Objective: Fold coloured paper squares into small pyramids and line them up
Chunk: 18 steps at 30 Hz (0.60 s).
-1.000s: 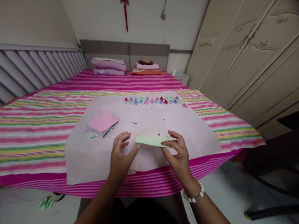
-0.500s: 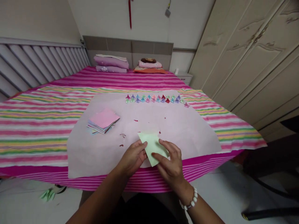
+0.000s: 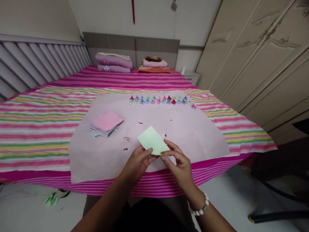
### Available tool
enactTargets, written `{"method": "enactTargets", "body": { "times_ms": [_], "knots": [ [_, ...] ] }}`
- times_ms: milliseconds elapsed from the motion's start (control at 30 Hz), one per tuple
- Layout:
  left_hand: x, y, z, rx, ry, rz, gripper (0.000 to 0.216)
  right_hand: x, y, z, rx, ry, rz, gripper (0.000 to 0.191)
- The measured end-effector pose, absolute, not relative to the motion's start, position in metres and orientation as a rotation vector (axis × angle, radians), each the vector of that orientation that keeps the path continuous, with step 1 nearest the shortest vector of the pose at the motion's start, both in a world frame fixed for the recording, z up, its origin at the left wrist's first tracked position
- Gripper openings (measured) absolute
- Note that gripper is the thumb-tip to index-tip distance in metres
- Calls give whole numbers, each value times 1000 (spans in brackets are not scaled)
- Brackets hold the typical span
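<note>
A pale green sheet of paper (image 3: 152,140) is held between my two hands above the front of a large pinkish-white sheet (image 3: 96,164). My left hand (image 3: 140,161) pinches its lower left edge, thumb on top. At the lower right corner, the fingers and thumb of my right hand (image 3: 178,162) close on the paper. Left of my hands lies a stack of coloured paper (image 3: 107,122) with a pink piece on top. Beyond, small folded paper pieces (image 3: 153,100) in many colours stand in two rows.
Small dark red scraps (image 3: 125,149) are scattered on the pinkish-white sheet. Beneath it is a striped bedspread (image 3: 36,138). Folded bedding (image 3: 113,62) sits by the headboard (image 3: 156,46). A railing (image 3: 48,64) runs along the left, a wardrobe (image 3: 241,64) along the right. Green paper (image 3: 51,199) lies on the floor.
The green paper has turned and now points away from me with its far corner. My right fingers have shifted from its face to its lower right corner. My left hand still grips it.
</note>
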State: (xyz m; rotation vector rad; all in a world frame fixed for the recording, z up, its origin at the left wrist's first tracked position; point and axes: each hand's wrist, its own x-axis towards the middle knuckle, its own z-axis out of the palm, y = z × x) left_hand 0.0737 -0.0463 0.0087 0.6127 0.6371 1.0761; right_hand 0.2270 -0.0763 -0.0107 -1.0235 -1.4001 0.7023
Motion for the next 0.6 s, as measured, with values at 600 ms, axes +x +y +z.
{"method": "enactTargets", "body": {
  "times_ms": [600],
  "knots": [
    [71, -49, 6, 1011, 897, 1154, 26, 214, -62, -10, -962, -891, 1297, 47]
  ]
}}
